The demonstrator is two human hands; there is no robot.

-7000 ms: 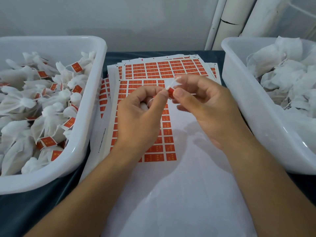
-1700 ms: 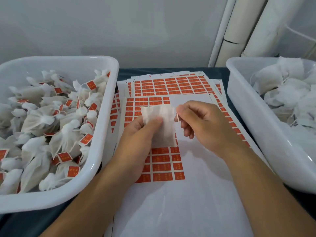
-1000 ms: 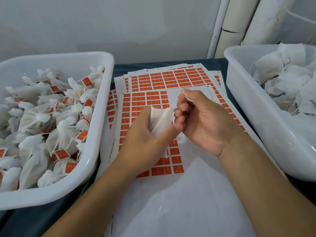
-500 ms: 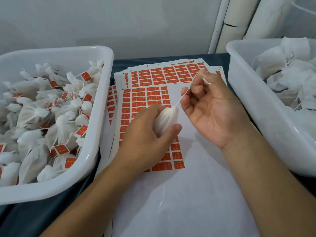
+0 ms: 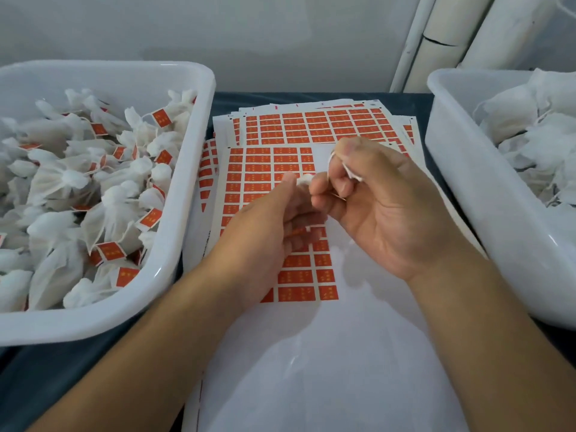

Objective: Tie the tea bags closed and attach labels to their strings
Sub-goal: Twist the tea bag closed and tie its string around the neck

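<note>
White tub [image 5: 174, 277] at 9 o'clock, full of tied tea bags [image 5: 62, 179] with orange labels [image 5: 161, 117] on their strings. Dark desk [image 5: 46, 378] underneath. Stack of label sheets [image 5: 311, 126] at centre, running toward 12 o'clock; the top sheet [image 5: 258, 169] is partly peeled, with orange labels left on its left part and bare white backing toward 6 o'clock. Left hand [image 5: 265, 232] held over the top sheet, fingers curled round a white tea bag [image 5: 304, 180], whose gathered top pokes out above the thumb. Right hand [image 5: 383, 207] just beside it, at 1 o'clock from the left hand, palm facing the camera, fingers curled and pinching the thin white string [image 5: 352, 173] that loops round them; blurred. Second white tub [image 5: 486, 194] at 3 o'clock, holding loose untied bags [image 5: 536, 135]. White pipes [image 5: 436, 35] at 1 o'clock against the wall.
</note>
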